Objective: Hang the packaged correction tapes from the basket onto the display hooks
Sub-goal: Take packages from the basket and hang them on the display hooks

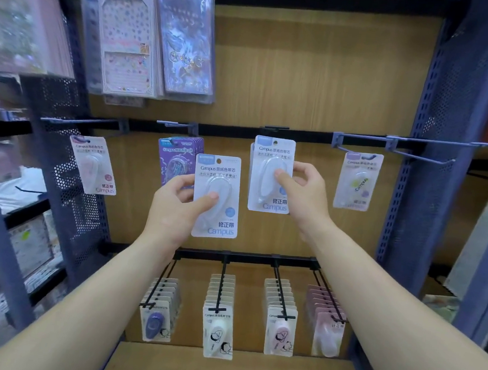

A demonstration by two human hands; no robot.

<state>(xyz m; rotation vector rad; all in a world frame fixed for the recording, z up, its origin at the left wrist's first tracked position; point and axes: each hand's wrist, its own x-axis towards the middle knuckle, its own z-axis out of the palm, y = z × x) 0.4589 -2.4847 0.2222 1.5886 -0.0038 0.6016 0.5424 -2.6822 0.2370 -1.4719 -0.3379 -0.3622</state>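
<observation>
While the left hand [173, 208] pinches a white blister-carded correction tape [220, 174], the right hand [307, 193] grips a matching pack [271, 157].

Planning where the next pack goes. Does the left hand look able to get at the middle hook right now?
Probably not yet: the right hand holds a blue pack right at the middle hook, covering its front. The left hand grips a second pack.

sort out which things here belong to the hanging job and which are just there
In the job: left hand, gripping a blue correction tape pack; right hand, gripping a second blue pack up by the middle hook.

Just there: sticker sheets above; purple packs; pink pack; yellow pack; bottom-row packs.
</observation>
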